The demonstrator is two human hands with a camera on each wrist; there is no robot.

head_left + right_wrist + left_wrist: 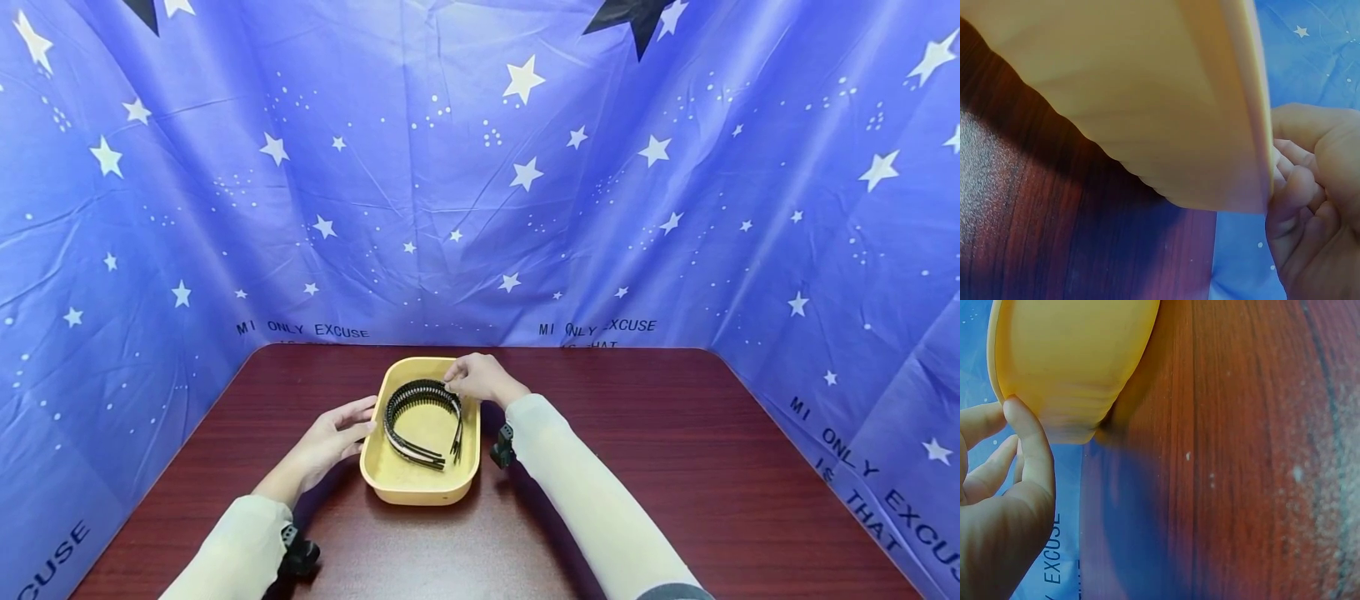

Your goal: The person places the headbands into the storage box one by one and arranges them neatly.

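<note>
A yellow plastic basin stands on the table. Inside it lies a stack of black headbands, one with a pale strip and some with comb teeth on the inner edge; their ends point toward the near side. My left hand is at the basin's left side, fingers fairly straight, fingertips touching its rim. Over the far right corner reaches my right hand, its thumb and fingers pinching the headbands at the top of their curve. In the right wrist view the basin wall hides the headbands.
The dark red wooden table extends on both sides of the basin. Behind and beside it hangs a blue cloth with white stars and lettering. Each sleeve has a small black camera at the wrist.
</note>
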